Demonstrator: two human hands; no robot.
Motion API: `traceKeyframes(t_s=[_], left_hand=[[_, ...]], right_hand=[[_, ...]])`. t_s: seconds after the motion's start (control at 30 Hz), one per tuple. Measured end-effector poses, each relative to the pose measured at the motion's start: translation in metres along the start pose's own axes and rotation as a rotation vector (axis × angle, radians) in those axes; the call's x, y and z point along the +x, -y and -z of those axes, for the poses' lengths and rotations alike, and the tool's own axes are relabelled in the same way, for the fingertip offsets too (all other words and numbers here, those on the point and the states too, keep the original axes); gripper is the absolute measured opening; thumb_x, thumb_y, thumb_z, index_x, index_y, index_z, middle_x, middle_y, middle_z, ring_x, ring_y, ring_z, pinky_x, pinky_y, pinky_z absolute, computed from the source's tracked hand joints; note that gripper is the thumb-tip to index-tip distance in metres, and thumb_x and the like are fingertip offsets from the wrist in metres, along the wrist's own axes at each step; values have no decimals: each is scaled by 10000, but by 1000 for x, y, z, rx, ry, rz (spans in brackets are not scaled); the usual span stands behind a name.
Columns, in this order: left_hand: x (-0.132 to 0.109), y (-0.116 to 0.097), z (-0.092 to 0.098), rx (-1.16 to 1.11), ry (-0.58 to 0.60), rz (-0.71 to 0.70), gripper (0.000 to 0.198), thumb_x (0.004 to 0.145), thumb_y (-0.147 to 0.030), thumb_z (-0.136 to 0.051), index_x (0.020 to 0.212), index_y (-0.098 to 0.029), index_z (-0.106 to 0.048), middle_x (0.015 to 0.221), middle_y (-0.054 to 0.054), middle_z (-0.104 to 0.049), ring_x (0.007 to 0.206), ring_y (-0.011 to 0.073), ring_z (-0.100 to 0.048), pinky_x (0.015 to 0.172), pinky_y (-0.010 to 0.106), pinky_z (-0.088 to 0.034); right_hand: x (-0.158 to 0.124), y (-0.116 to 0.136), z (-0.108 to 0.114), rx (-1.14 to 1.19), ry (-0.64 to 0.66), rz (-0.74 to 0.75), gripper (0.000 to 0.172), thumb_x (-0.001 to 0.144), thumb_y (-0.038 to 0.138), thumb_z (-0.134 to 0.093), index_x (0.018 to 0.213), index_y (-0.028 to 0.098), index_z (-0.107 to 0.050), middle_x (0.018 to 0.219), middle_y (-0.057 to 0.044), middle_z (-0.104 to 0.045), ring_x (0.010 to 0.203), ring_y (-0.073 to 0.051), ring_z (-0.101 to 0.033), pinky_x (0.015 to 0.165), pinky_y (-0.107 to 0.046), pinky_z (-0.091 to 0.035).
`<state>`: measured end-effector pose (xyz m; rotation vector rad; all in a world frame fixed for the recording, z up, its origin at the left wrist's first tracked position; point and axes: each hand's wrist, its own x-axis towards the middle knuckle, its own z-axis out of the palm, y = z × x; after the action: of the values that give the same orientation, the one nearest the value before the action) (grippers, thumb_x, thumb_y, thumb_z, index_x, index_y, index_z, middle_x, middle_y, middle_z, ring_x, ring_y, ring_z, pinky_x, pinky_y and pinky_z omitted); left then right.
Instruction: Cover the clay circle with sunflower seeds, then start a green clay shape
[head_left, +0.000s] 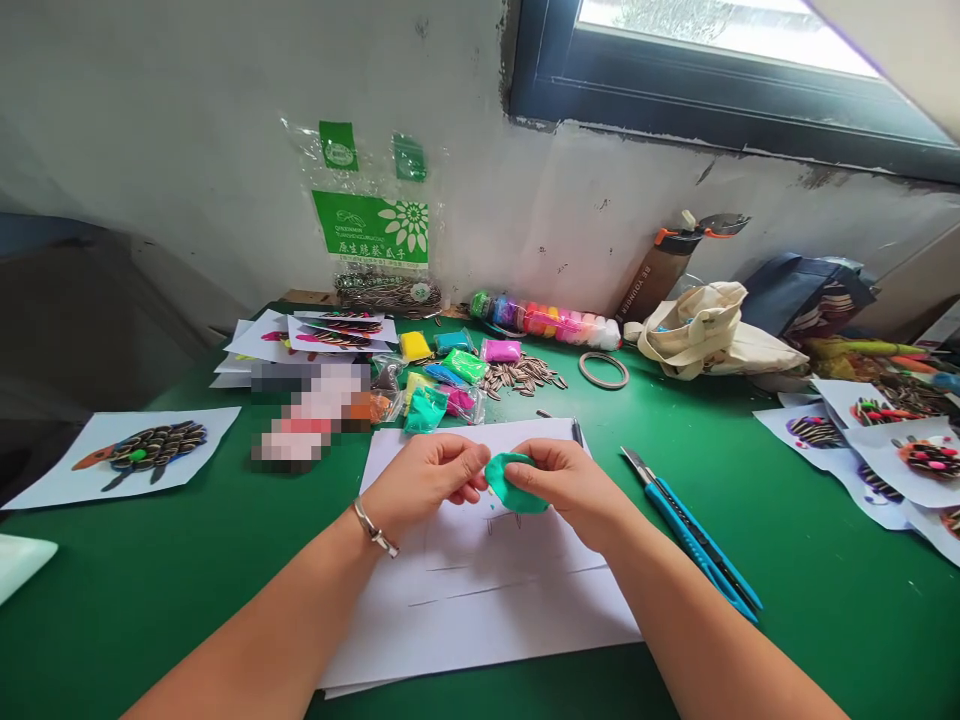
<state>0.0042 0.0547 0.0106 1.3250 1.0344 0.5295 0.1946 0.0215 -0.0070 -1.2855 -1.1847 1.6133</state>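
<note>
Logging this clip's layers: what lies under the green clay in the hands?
White paper on the green table, with faint pencil lines. The clay, pinched by the left hand and right hand, covers part of the sketch, so its shape cannot be told.

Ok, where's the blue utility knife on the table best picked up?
Probably pinch the blue utility knife across its long handle near the middle, from above, with the right hand, now on the green clay; it lies flat, metal blade end pointing away.
</note>
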Motion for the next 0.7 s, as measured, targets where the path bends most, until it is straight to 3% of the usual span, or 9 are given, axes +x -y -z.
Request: traceKeyframes(t_s=[0.1,0.23,0.37,0.53,0.7], left_hand=[[-1,-1,7,138,-109,-14,412,777,-544,-566,806,-143,-655,770,56,-679,666,170,-631,627,278,-482],[0,1,16,509,-229,-84,307,812,-454,-524,823,-188,-675,757,21,-691,713,196,-640,647,281,-457],[4,7,21,659,-187,-99,292,832,-387,-455,836,-198,-678,736,7,-690,694,190,-627,597,258,-427],[6,11,19,694,-106,-111,267,805,-301,-442,665,-202,-647,647,-2,-655,643,174,-591,564,246,-387],[6,10,19,713,-69,-116,278,795,-270,-422,649,-201,-648,643,4,-651,648,179,-583,567,250,-376]], right_hand=[[1,-3,0,-194,28,-11,220,760,363,-644,777,144,-654,658,6,-530,599,-109,-440,549,-243,-342],[3,-3,-3,-426,68,25,205,784,346,-580,741,158,-648,623,20,-493,574,-105,-384,529,-239,-310],[6,1,-15,-504,65,55,213,797,342,-529,702,166,-602,607,35,-431,565,-100,-336,508,-235,-280],[11,0,-28,-610,11,74,246,788,328,-504,592,185,-460,576,52,-318,567,-99,-283,480,-234,-227],[13,-6,-32,-726,-32,103,212,782,312,-492,613,184,-507,583,42,-411,580,-108,-340,504,-238,-248]])
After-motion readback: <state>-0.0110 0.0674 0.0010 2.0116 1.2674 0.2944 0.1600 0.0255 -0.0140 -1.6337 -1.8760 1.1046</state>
